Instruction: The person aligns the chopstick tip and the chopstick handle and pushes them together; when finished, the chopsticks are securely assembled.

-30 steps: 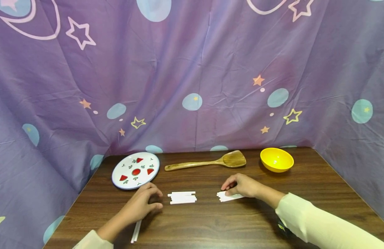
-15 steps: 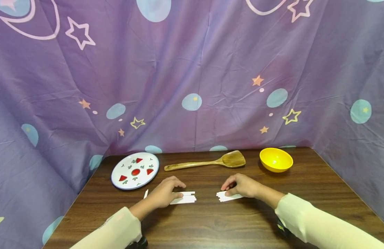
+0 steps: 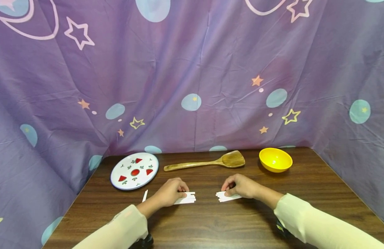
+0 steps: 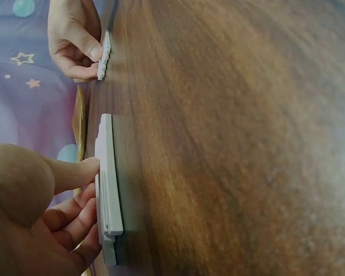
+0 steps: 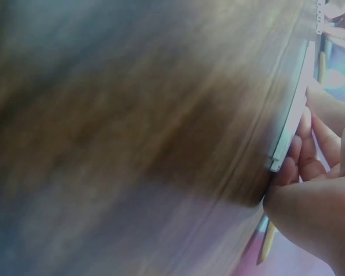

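My left hand [image 3: 171, 192] grips a flat row of short white sticks [image 3: 188, 199] lying on the table left of centre. In the left wrist view the thumb presses the edge of these white sticks [image 4: 107, 172], with the fingers curled beside it. To the right, my right hand [image 3: 243, 186] holds a second row of white sticks [image 3: 224, 198], thumb and fingers curled at it. This row of sticks [image 5: 295, 112] also lies low along the tabletop in the right wrist view. A gap separates the two rows. The palms hide part of both.
More white stick [image 3: 145, 195] shows behind the left forearm. A white plate [image 3: 117, 174] with red fruit designs stands at the back left. A wooden spatula [image 3: 192, 164] lies along the back, and a yellow bowl [image 3: 275, 160] stands at the back right of the brown table [image 3: 210, 228].
My left hand has moved right from beside the loose sticks to the left row and now grips it. The right hand has stayed at its row.
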{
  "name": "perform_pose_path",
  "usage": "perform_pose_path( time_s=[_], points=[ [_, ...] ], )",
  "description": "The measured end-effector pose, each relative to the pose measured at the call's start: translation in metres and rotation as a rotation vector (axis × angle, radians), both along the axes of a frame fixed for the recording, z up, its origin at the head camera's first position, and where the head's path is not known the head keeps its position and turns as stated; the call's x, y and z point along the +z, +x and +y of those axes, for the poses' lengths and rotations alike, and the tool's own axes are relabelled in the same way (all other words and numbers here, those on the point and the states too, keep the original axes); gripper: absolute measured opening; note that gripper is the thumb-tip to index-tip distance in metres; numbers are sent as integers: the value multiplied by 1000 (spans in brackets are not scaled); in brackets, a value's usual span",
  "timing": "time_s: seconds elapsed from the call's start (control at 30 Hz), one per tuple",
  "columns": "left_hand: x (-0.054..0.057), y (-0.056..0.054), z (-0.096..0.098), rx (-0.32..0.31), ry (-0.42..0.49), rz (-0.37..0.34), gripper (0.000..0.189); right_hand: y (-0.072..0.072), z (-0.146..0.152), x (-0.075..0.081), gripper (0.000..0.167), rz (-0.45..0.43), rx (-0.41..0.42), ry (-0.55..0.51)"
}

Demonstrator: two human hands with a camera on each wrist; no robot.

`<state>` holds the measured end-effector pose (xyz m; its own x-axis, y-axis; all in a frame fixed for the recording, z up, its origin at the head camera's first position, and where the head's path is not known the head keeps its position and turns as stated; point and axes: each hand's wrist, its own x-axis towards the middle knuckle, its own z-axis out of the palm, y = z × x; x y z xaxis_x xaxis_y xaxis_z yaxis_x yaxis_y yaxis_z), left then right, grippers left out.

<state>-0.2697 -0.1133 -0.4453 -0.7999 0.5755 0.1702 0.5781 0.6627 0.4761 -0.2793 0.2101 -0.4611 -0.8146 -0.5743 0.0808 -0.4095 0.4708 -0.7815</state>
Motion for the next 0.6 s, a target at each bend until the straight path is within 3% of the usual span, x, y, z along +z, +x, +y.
perform_pose_path(
  time_s=[0.6],
  points=[
    [-4, -6, 3, -28, 47, 17, 14, -1, -2, -1, 7, -19, 25, -69]
  ],
)
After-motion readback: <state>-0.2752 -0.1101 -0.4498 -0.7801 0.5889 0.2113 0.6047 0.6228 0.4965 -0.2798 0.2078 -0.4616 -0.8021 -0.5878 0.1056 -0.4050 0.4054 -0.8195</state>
